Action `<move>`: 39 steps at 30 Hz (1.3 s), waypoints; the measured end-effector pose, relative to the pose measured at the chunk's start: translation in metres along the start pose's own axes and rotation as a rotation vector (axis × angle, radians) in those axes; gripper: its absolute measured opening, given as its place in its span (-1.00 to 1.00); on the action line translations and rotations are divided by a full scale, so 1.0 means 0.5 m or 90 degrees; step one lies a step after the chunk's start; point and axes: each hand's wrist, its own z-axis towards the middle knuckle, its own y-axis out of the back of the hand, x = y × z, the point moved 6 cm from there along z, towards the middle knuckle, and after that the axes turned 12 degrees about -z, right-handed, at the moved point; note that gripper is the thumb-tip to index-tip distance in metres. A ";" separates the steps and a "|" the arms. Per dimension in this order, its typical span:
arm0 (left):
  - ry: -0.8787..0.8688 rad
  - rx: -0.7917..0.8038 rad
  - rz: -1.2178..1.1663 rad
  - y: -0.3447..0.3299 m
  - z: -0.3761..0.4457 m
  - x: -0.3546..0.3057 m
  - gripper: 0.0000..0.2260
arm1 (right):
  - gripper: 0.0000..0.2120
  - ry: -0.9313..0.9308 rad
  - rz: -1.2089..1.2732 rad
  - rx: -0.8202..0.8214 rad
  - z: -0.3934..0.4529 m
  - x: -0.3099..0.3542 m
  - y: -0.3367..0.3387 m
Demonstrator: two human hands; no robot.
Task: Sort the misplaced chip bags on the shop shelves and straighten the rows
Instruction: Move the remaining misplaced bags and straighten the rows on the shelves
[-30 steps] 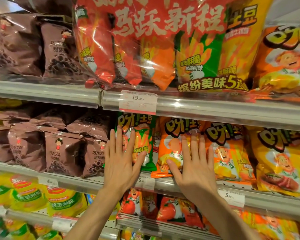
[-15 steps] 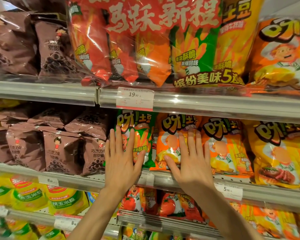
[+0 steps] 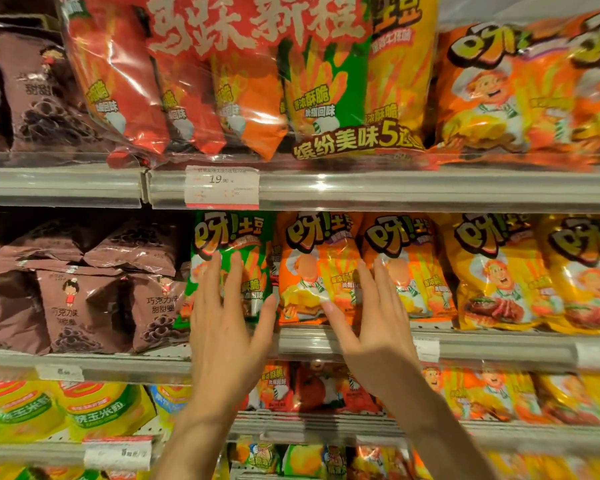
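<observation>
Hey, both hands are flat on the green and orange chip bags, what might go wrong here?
1. The left hand presses the green chip bag, which leans beside the brown snack bags; a push may tip it among them.
2. The right hand on the orange chip bag may crush chips.

A white paper price tag (image 3: 221,186) reading 19.90 is sitting at 12 o'clock on the grey metal shelf rail (image 3: 395,188).

- Left hand (image 3: 227,327): fingers straight, laid flat on green chip bag (image 3: 232,251), centre frame.
- Right hand (image 3: 374,323): fingers straight, laid on orange chip bag (image 3: 312,268).
- Both bags stand upright on middle shelf (image 3: 482,346).
</observation>
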 end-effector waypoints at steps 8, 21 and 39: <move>-0.031 0.021 -0.094 -0.051 -0.067 -0.064 -0.34 | -0.30 -0.088 0.077 -0.005 -0.052 -0.055 0.051; -0.007 0.091 -0.202 -0.215 -0.140 -0.247 -0.33 | -0.35 -0.198 0.177 -0.036 -0.090 -0.241 0.192; -0.063 0.251 -0.274 -0.726 -0.165 -0.661 -0.42 | -0.26 -0.246 -0.172 -0.127 -0.040 -0.826 0.543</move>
